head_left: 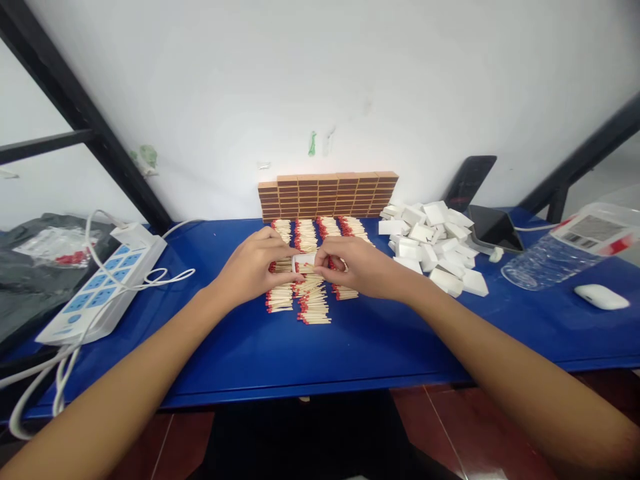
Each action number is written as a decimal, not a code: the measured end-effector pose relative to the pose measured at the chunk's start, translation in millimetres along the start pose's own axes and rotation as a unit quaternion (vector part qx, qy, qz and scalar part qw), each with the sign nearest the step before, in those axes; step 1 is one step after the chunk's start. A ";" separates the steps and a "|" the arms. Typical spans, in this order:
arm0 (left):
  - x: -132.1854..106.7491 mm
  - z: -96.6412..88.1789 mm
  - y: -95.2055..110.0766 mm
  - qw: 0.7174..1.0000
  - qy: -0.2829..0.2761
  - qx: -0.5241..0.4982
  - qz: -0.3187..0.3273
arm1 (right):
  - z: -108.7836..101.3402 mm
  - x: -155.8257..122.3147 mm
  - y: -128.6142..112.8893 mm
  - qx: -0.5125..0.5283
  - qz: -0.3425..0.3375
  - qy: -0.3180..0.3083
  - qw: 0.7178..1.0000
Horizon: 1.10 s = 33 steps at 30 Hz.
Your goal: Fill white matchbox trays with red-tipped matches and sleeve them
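My left hand [261, 264] is closed on the left end of a small white matchbox tray [304, 257], thumb below and fingers above. Red-headed matches [305, 268] lie in the tray, heads toward the left. At its right end my right hand [350, 267] pinches the stick ends of the matches; whether it also grips the tray, I cannot tell. Under and around both hands, loose matches [315, 310] lie in several long rows, red heads mostly to the left. My fingers hide the middle of these rows.
Brown matchboxes [327, 197] are stacked against the wall. White trays [435, 240] form a heap at right, near a phone [470, 181], a clear plastic bottle [565, 247] and a white earbud case [601, 297]. A power strip [103, 283] with cables sits at left on the blue table [350, 360].
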<state>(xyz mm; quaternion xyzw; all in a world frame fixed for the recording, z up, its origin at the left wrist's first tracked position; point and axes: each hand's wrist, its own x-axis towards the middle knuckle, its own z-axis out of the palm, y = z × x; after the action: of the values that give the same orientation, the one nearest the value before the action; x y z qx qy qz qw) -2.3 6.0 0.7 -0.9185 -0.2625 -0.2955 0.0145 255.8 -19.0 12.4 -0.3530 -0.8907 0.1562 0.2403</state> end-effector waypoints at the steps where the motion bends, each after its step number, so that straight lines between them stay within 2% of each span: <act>1: 0.1 0.0 0.9 1.000 0.003 -0.003 0.005 | 1.3 0.5 0.6 -0.010 0.000 0.022 1.000; 5: 0.1 0.4 4.3 1.000 0.007 -0.013 0.015 | 9.6 1.0 4.7 -0.055 -0.007 0.064 0.996; 12: -0.3 0.4 5.7 1.000 0.003 -0.012 0.021 | 17.9 0.4 10.5 -0.147 -0.043 0.086 0.984; 17: 0.0 1.0 4.2 1.000 0.011 -0.015 0.020 | 18.1 0.3 13.4 -0.141 -0.037 0.086 0.986; 22: -0.4 2.1 0.1 1.000 0.012 -0.010 -0.001 | 14.6 -0.1 7.8 -0.085 -0.025 0.092 0.992; 24: -0.7 2.1 -1.6 1.000 0.018 -0.001 -0.006 | 11.3 -0.7 3.5 -0.051 -0.028 0.076 0.995; 28: -0.9 1.7 -3.1 1.000 0.024 0.014 -0.007 | 5.3 -2.7 -1.7 0.012 -0.041 -0.012 0.999; 33: -0.2 0.9 -1.6 1.000 0.017 0.012 -0.006 | 4.1 -5.2 0.8 0.040 -0.037 -0.084 0.995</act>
<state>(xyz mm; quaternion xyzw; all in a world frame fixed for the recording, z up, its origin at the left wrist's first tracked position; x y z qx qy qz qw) -2.8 7.4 -0.4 -0.9115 -0.2712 -0.3079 0.0286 257.3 -22.6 6.9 -0.2950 -0.9133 0.2120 0.1842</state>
